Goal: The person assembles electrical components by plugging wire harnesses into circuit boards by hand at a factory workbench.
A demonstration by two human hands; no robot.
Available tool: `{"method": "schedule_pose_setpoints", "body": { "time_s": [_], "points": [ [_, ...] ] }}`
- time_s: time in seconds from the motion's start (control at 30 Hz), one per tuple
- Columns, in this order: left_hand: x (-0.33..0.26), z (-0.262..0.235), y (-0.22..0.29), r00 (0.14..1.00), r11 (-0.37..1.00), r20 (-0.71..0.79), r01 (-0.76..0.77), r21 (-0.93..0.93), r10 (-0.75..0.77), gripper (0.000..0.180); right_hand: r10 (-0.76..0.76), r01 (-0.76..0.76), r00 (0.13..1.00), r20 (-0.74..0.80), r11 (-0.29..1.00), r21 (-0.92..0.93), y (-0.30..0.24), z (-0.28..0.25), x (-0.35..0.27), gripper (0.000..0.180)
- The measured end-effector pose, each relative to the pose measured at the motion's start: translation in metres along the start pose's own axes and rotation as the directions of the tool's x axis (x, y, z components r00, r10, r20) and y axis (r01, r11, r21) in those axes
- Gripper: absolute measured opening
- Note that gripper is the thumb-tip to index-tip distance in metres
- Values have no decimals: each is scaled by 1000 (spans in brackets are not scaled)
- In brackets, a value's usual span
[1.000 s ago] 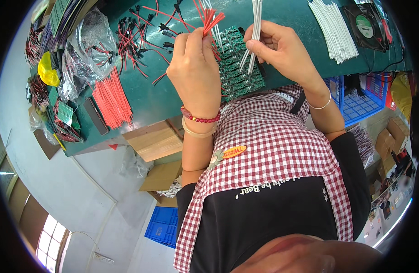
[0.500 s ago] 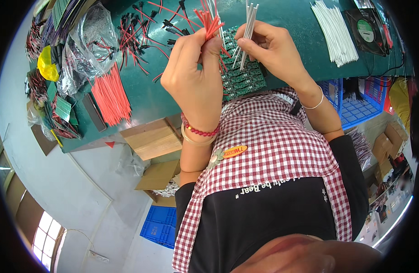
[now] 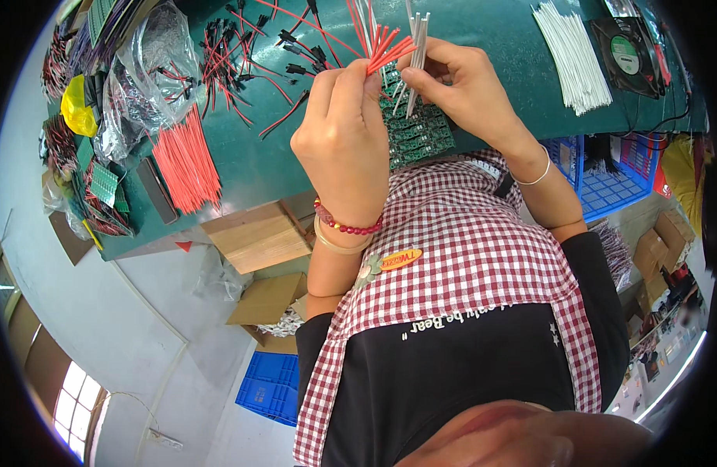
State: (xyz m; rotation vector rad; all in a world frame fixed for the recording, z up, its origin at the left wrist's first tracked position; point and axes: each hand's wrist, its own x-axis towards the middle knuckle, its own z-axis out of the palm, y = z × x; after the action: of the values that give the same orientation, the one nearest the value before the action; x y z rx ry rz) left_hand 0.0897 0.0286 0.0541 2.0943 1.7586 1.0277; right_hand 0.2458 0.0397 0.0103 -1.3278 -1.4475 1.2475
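My left hand (image 3: 344, 140) pinches a small bunch of short red wires (image 3: 390, 48) that fan out above its fingertips. My right hand (image 3: 466, 86) holds a bunch of short white wires (image 3: 415, 54) upright, right beside the red ones. Both hands hover over a green circuit board panel (image 3: 417, 132) lying on the green table (image 3: 265, 163) near its front edge. The fingertips of the two hands nearly touch.
A pile of cut red wires (image 3: 189, 159) lies at the left, with clear bags (image 3: 144, 70) and red-black leads (image 3: 242, 54) behind it. White wires (image 3: 576, 54) and a black fan (image 3: 627, 47) lie at the right. Blue crates (image 3: 608, 175) and cardboard boxes (image 3: 257, 233) stand below the table.
Both hands have come closer together above the circuit board, bringing the white wires up against the red bunch. The view has shifted slightly.
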Motion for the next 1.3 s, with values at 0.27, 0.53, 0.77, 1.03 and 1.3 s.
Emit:
{"method": "schedule_pose_setpoints", "body": {
  "time_s": [0.27, 0.53, 0.77, 1.03, 1.3],
  "points": [
    [-1, -7, 3, 998, 999, 51, 27, -43, -25, 9, -38, 39, 999, 26, 999, -35, -3, -2, 3, 15],
    [-4, -8, 2, 996, 995, 62, 64, -71, -60, 9, 47, -36, 993, 109, 994, -102, -6, -5, 12, 15],
    [-8, -3, -3, 996, 994, 70, 67, -86, -61, 12, 2, 2, 997, 77, 998, -55, 1, -3, 9, 16],
    [-8, 1, -7, 993, 993, 93, 80, -82, -73, 11, 29, -30, 999, -21, 999, -41, -12, -1, -3, 15],
    [-7, 1, -8, 995, 995, 78, 67, -71, -62, 11, 94, -98, 994, 54, 993, 70, -9, -4, -1, 15]
  ]
}}
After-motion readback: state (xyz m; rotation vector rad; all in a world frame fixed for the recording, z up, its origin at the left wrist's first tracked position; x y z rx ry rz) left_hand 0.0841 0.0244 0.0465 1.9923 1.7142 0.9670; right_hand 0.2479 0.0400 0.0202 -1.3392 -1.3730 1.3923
